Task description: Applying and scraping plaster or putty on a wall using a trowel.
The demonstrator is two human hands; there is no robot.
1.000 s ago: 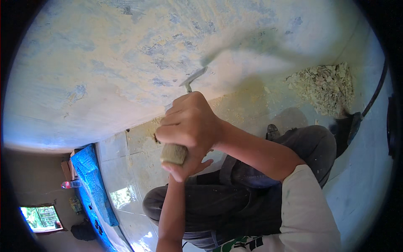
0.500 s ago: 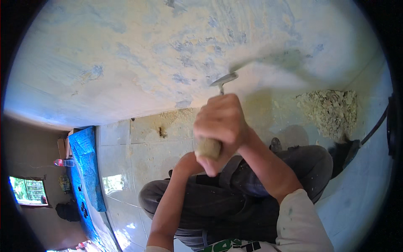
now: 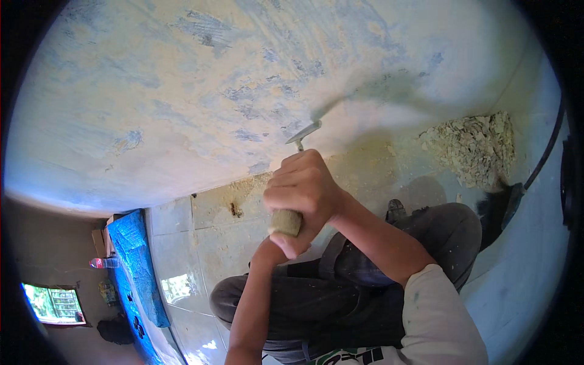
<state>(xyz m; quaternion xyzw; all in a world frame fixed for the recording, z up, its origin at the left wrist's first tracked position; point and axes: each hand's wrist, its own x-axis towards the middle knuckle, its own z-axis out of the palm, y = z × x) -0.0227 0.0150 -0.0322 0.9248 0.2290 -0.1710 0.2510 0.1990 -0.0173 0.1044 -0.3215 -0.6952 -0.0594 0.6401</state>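
Note:
A scraper [image 3: 304, 132] with a thin metal blade and a thick pale handle is in my hands, in front of the wall. My right hand [image 3: 302, 187] is wrapped round the handle in a fist. Its butt end sticks out below the fingers. Beneath it, my left hand [image 3: 285, 244] presses against the handle's lower end, most of its fingers hidden. The blade is seen nearly edge-on, close to the patchy blue and cream wall [image 3: 201, 91]; whether it touches cannot be made out. Its shadow falls up and to the right.
A heap of flakes [image 3: 480, 149] lies on the floor tiles to the right, with a dark-bristled brush [image 3: 496, 210] against it. Crumbs [image 3: 243, 188] line the wall's foot. My bent knees are beneath my arms. At left lie a blue sheet [image 3: 137, 243] and a plastic bottle [image 3: 104, 263].
Both hands and the scraper have shifted left and slightly lower in the picture. The view has turned a little, so the left-side things appear lower. The grip looks the same.

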